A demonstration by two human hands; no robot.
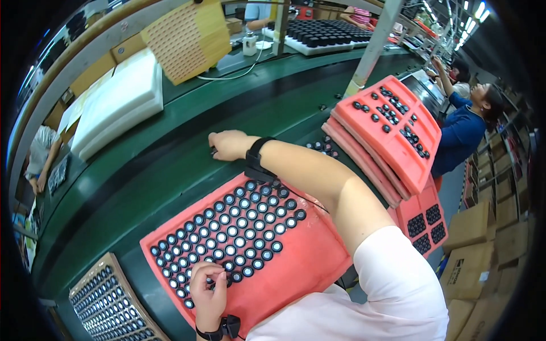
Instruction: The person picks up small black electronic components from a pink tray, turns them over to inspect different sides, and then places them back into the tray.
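A red tray (307, 250) lies before me, carrying rows of small round black parts with pale centres (230, 250). Over its near left part is my left hand (208, 288), fingers curled together among the parts; anything in its pinch is too hidden to make out. My right arm reaches across above the tray. Beyond the tray's far edge, my right hand (228, 145) is closed over the green conveyor belt (187, 128), with a small dark part (213, 151) showing at its fingertips. Both wrists wear black straps.
To the right, stacked red trays (369, 136) hold loose black parts. A brown tray of similar parts (111, 301) stands at lower left. White foam sheets (122, 105) and a yellow dimpled tray (187, 42) lie across the belt. Co-workers (466, 125) sit farther along; cardboard boxes (469, 273) line the right.
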